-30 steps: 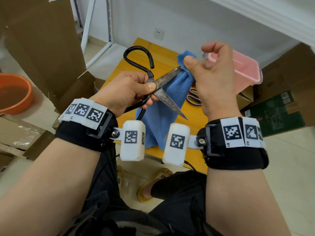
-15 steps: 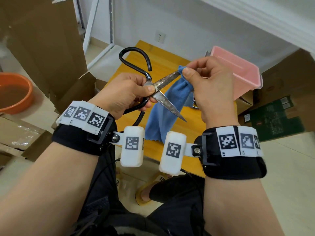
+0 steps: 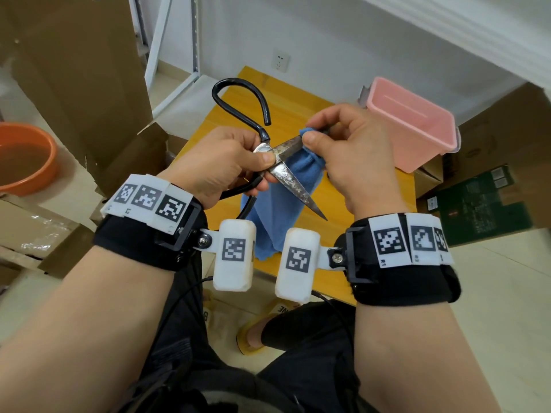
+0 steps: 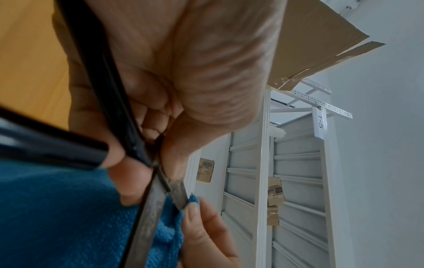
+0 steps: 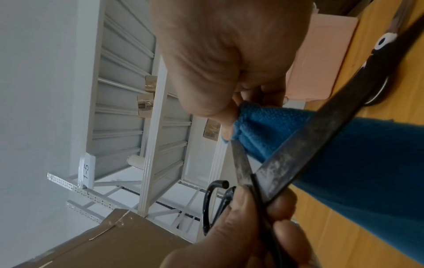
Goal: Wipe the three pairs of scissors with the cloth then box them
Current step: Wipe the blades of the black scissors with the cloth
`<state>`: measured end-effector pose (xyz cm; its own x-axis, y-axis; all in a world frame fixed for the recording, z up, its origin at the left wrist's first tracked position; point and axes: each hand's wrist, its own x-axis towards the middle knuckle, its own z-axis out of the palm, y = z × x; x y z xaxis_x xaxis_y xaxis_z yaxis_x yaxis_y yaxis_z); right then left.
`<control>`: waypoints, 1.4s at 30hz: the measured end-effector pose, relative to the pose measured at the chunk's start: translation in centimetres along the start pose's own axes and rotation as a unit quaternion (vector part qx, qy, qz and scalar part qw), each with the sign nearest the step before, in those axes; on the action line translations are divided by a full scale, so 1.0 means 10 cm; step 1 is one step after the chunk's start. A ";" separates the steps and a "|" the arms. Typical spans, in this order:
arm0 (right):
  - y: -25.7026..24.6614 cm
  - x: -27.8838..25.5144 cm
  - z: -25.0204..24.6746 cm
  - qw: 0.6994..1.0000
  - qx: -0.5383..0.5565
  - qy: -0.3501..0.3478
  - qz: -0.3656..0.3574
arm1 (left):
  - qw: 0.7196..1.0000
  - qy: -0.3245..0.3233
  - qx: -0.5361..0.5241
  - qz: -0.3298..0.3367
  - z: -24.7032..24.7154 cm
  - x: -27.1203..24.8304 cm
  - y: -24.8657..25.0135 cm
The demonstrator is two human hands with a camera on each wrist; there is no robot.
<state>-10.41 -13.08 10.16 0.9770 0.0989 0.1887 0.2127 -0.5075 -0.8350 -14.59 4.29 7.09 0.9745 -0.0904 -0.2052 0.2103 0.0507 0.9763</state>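
Note:
My left hand (image 3: 238,168) grips a large pair of black-handled scissors (image 3: 295,186) at the pivot, above the yellow table (image 3: 298,96). The blades stand apart; one worn blade points down to the right. My right hand (image 3: 313,135) pinches the blue cloth (image 3: 283,210) around the other blade, close to the pivot, and the rest of the cloth hangs down. The left wrist view shows the same scissors (image 4: 156,203) against the cloth (image 4: 57,217). In the right wrist view the cloth (image 5: 263,125) bunches between thumb and fingers. Another pair of scissors (image 5: 383,40) lies on the table, partly hidden.
A pink plastic box (image 3: 417,129) stands open at the table's far right corner. Cardboard boxes (image 3: 74,70) crowd the left, with an orange basin (image 3: 24,156) on the floor. More cardboard (image 3: 492,138) sits right of the table. White shelving (image 4: 286,181) stands behind.
My right hand has slid the cloth along the upper blade from near its tip toward the pivot. The left hand keeps its grip on the scissors.

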 end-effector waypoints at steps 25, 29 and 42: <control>0.05 0.04 -0.08 0.996 0.065 0.026 0.051 | 0.999 0.024 0.030 0.012 0.03 0.06 0.08; 0.03 0.03 0.00 0.998 0.048 0.031 0.040 | 0.999 0.018 0.037 0.006 0.03 0.07 0.09; 0.13 0.02 -0.02 0.991 0.117 0.024 0.063 | 0.996 0.014 0.083 0.022 0.10 0.04 0.05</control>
<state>-9.91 -13.91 9.21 0.9955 0.0030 0.0943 0.0908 -0.3003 -0.9495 -14.15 3.28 7.56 0.9848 -0.0643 -0.1612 0.1536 -0.1104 0.9820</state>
